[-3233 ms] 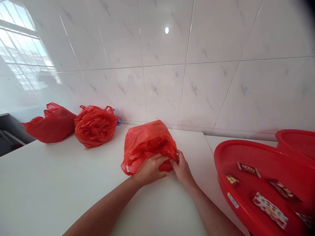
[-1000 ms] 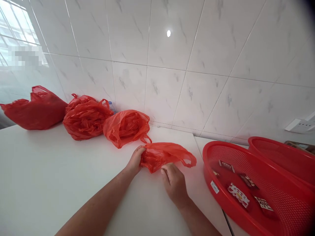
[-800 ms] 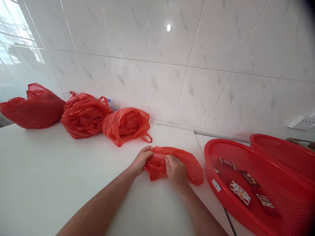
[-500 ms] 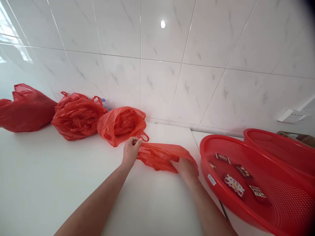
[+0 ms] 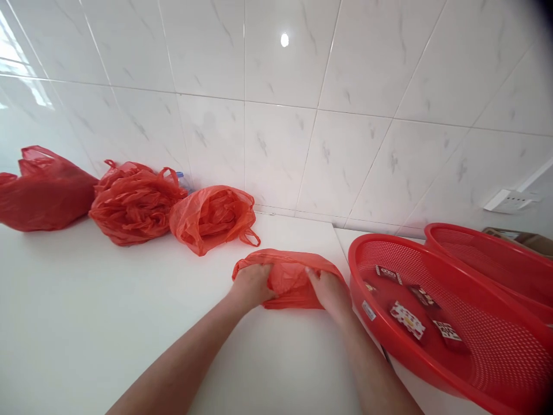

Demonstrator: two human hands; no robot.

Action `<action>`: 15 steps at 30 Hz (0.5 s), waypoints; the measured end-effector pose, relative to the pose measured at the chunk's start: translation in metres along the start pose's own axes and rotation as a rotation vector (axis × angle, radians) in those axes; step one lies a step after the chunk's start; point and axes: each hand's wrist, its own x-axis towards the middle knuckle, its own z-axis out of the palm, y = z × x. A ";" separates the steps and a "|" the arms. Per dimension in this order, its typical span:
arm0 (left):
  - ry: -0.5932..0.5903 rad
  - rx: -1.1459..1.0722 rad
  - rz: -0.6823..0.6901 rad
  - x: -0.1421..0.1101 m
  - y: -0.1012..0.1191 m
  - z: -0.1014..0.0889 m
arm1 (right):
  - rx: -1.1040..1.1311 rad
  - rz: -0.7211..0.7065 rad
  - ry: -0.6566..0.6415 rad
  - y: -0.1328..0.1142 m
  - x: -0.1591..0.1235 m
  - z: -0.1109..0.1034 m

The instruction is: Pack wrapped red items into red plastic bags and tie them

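A thin red plastic bag (image 5: 291, 298) lies on the white table in front of me, its mouth spread toward me. My left hand (image 5: 253, 283) is inside the left part of the mouth, thumb and fingers apart. At the right side my right hand (image 5: 332, 293) reaches into the same mouth with its thumb stretched out; the film covers part of its fingers. Just behind the bag sits another red bag (image 5: 216, 216), stuffed with crumpled red plastic, its handle loop lying toward my hands.
Two more filled red bags, a bunched one (image 5: 136, 202) and a smoother one (image 5: 47, 193), line the tiled wall at left. To the right, a red perforated basket (image 5: 360, 288) holds several small snack packets (image 5: 408, 320). Behind it stands a second red basket (image 5: 488, 248), near a wall socket (image 5: 510, 200).
My left hand has let go of the bag's left end and moved right into its mouth. The bag's mouth is now spread wider. My right hand stays inside the right part.
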 end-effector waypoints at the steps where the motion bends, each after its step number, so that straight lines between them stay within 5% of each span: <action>1: -0.040 -0.077 0.010 -0.001 -0.005 -0.005 | 0.094 0.038 0.018 0.004 0.004 -0.001; 5: -0.168 -0.175 0.059 -0.010 -0.018 -0.020 | 0.488 0.269 -0.099 0.016 0.016 0.000; 7: -0.156 -0.185 0.054 -0.012 -0.018 -0.023 | 0.497 0.261 -0.168 0.017 0.017 0.001; 12: 0.028 -0.187 0.033 -0.008 0.000 -0.020 | -0.014 -0.030 -0.083 0.009 0.006 0.004; 15: 0.053 -0.267 0.124 -0.006 0.012 -0.008 | -0.267 -0.075 -0.031 0.001 0.001 0.009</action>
